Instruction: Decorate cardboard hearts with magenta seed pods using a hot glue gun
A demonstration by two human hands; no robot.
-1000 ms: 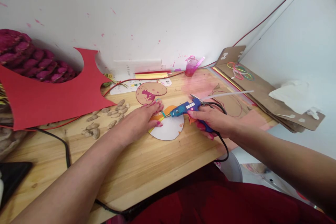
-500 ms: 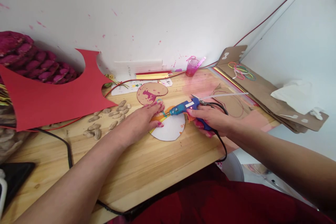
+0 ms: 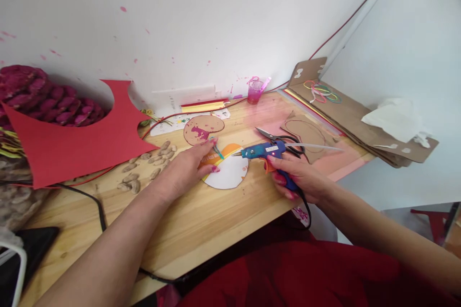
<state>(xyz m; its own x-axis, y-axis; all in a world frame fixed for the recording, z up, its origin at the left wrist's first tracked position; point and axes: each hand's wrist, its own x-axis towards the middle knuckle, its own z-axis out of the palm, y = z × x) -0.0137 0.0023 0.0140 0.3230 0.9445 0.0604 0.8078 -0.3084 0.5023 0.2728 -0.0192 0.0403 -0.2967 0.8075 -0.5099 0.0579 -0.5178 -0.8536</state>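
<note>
My right hand [image 3: 297, 175] is wrapped round the grip of a blue hot glue gun [image 3: 262, 150], a small light glowing on its side. A clear glue stick [image 3: 317, 146] sticks out of its back. The nozzle points left, over the round white card disc [image 3: 228, 172] with its orange and yellow printed band. At the disc's left edge is my left hand [image 3: 192, 165], its thumb on the card. Its fingertips are closed on a thin teal string [image 3: 218, 150], whose end reaches across the disc towards the nozzle. Part of the disc is hidden under this hand.
Scissors [image 3: 281, 141] lie behind the glue gun. Several peanuts [image 3: 158, 158] and a cut red sheet [image 3: 82, 148] are on the left. A stained cardboard shape [image 3: 207, 127] and a pink cup [image 3: 254, 92] stand further back. Cardboard [image 3: 353, 120] with coloured bands lies at right.
The glue gun has drawn back to the right, its nozzle away from my left fingers. More of the teal string shows on the disc. The view has shifted slightly.
</note>
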